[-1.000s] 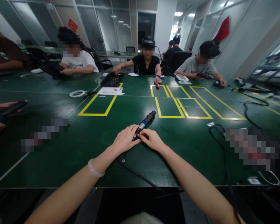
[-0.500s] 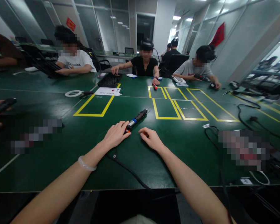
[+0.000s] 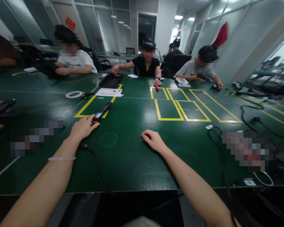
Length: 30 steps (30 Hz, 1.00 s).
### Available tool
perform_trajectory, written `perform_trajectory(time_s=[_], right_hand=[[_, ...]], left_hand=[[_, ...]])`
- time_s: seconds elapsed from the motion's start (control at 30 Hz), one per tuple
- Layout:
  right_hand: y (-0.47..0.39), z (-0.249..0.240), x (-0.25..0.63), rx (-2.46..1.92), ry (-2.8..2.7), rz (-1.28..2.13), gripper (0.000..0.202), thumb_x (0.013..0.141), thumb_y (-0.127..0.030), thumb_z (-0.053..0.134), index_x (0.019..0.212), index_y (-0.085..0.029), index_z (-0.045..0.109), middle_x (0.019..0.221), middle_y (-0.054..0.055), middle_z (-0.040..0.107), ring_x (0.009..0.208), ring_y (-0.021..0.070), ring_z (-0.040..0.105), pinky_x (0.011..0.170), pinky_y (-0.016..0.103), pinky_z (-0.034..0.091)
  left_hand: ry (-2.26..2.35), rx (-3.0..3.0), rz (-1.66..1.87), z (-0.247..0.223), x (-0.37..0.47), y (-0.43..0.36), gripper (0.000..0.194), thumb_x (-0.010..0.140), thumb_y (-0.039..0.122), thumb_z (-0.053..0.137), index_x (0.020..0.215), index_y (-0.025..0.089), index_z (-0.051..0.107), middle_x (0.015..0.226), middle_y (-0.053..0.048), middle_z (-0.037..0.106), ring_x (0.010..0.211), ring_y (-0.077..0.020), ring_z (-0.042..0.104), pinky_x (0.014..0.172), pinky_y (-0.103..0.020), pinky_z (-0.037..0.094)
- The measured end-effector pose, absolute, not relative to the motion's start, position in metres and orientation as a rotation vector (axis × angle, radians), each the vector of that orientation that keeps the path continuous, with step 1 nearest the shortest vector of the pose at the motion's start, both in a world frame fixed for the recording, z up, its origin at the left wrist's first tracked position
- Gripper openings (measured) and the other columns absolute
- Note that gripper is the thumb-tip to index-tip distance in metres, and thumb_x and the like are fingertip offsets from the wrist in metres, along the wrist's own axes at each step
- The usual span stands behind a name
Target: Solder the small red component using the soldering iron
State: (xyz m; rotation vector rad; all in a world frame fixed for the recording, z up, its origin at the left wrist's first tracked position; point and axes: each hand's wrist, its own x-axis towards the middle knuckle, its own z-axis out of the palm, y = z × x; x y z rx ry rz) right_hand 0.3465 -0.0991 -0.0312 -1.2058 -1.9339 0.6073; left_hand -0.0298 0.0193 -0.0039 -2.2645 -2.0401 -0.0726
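Note:
My left hand [image 3: 82, 127] is closed round the rear of an electric screwdriver [image 3: 102, 112], a slim black, silver and blue tool. Its front end points away and to the right, over the near right corner of a yellow taped rectangle [image 3: 86, 106]. A black cord [image 3: 98, 167] runs from beneath the hand to the table's front edge. My right hand [image 3: 154, 140] rests on the green table [image 3: 132, 164] right of centre, its fingers loosely curled with nothing visible in them.
Across the table, a person's hand is at a black tray [image 3: 110, 81]; a paper sheet [image 3: 108, 92] and a white cable coil [image 3: 74, 94] lie nearby. More yellow outlines [image 3: 170, 119] mark the table. Black cables [image 3: 223, 164] run down the right side. Co-workers sit opposite and at left.
My left hand has moved left and slightly forward with the electric screwdriver, bringing it to the taped rectangle. The cord followed. My right hand stayed where it was.

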Motion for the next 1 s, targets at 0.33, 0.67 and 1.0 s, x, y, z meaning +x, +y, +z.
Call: perform_trajectory(time_s=[0.33, 0.67, 1.0], right_hand=[[-0.098, -0.031, 0.346, -1.213, -1.946, 0.618, 0.016, 0.088, -0.019, 0.051, 0.09, -0.018, 0.067, 0.076, 0.001, 0.064, 0.067, 0.0127, 0.056, 0.064, 0.023, 0.04], [-0.097, -0.031, 0.345, -1.21, -1.969, 0.645, 0.015, 0.088, -0.021, 0.052, 0.089, -0.018, 0.067, 0.078, 0.002, 0.066, 0.069, 0.0138, 0.057, 0.065, 0.024, 0.042], [-0.099, -0.032, 0.343, -1.117, -1.841, 0.892, 0.02, 0.086, -0.029, 0.058, 0.101, -0.017, 0.061, 0.075, -0.001, 0.062, 0.062, 0.0106, 0.053, 0.062, 0.023, 0.042]], left_hand=[[-1.88, -2.168, -0.269, 0.005, -0.028, 0.003, 0.047, 0.09, 0.048, 0.047, 0.12, 0.012, 0.052, 0.116, -0.013, 0.058, 0.106, -0.0273, 0.051, 0.091, -0.037, 0.039], [-2.024, -2.02, -0.672, 0.015, -0.006, -0.001, 0.037, 0.093, 0.04, 0.037, 0.105, 0.013, 0.059, 0.121, -0.013, 0.06, 0.108, -0.0278, 0.055, 0.093, -0.04, 0.041], [-1.947, -3.459, -1.112, 0.028, 0.122, -0.058, 0.045, 0.087, 0.045, 0.048, 0.117, 0.014, 0.058, 0.072, 0.0, 0.059, 0.068, -0.0133, 0.056, 0.065, -0.026, 0.046]])
